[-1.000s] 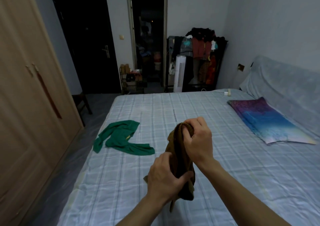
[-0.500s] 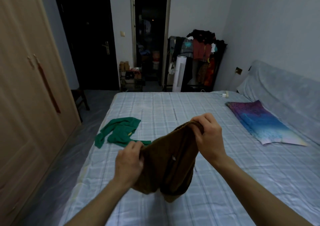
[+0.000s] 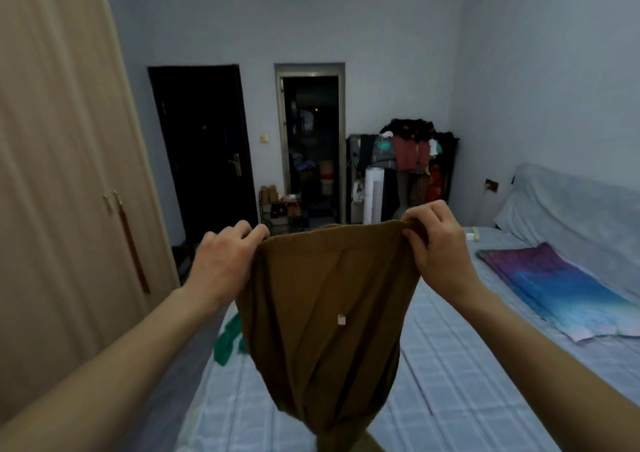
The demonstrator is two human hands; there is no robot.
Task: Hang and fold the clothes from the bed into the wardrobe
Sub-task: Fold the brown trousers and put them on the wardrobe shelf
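The brown garment [image 3: 325, 313] is held in the air above the near part of the bed [image 3: 460, 382], clear of the sheet. The left hand [image 3: 225, 261] is clenched on the top left corner and the right hand [image 3: 436, 247] on the top right corner, fingers curled over the hem with cloth pinched against the thumbs. The top edge runs roughly level between the two hands, slightly slack in the middle. The long axis hangs straight down from that edge; the cloth narrows into bunched folds at the bottom, and its lowest end leaves the picture. A small pale tag shows near the middle.

The wardrobe [image 3: 69, 174] stands to the left with its doors shut, so the left hand is the nearer one. A green garment [image 3: 227, 342] lies on the bed's left edge, partly hidden behind the brown one.

Judgement: the garment is spread for folding or hanging; neither is yet done.
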